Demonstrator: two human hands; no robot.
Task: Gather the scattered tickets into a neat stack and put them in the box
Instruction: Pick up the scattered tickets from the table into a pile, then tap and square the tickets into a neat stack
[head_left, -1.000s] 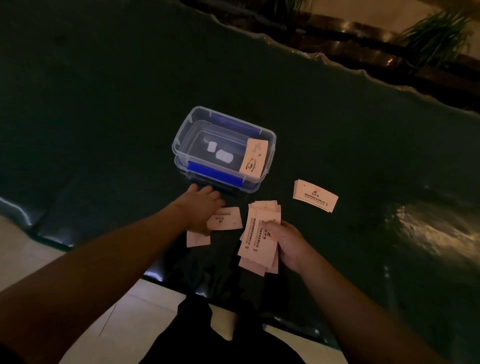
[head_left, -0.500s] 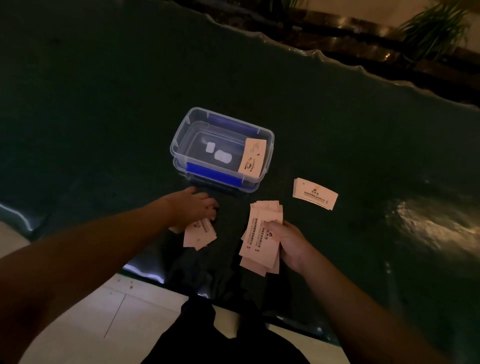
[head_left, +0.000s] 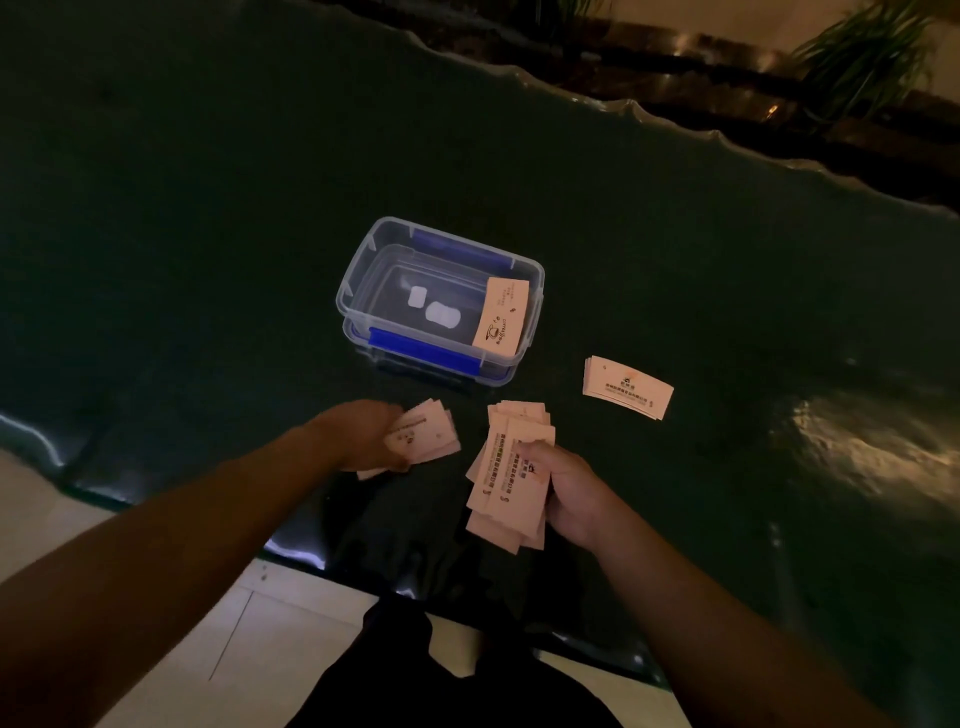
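Observation:
My left hand (head_left: 358, 436) grips a small bunch of pale pink tickets (head_left: 423, 434), lifted just in front of the box. My right hand (head_left: 569, 491) holds a larger, loosely fanned stack of tickets (head_left: 511, 478) upright beside it. A clear plastic box (head_left: 363, 270) with blue clips stands open on the dark table, with one ticket (head_left: 501, 317) leaning against its right inner wall. A separate small pile of tickets (head_left: 626, 387) lies flat on the table to the right of the box.
The dark green table (head_left: 208, 208) has a wavy far edge and a near edge by my legs. Pale floor tiles (head_left: 218, 639) show below. Plants (head_left: 857, 57) stand beyond the table. A bright glare (head_left: 852, 447) lies at the right.
My left hand gathered the loose tickets that lay flat in front of the box, lifted them and turned them up toward the right-hand stack. The right hand has barely moved.

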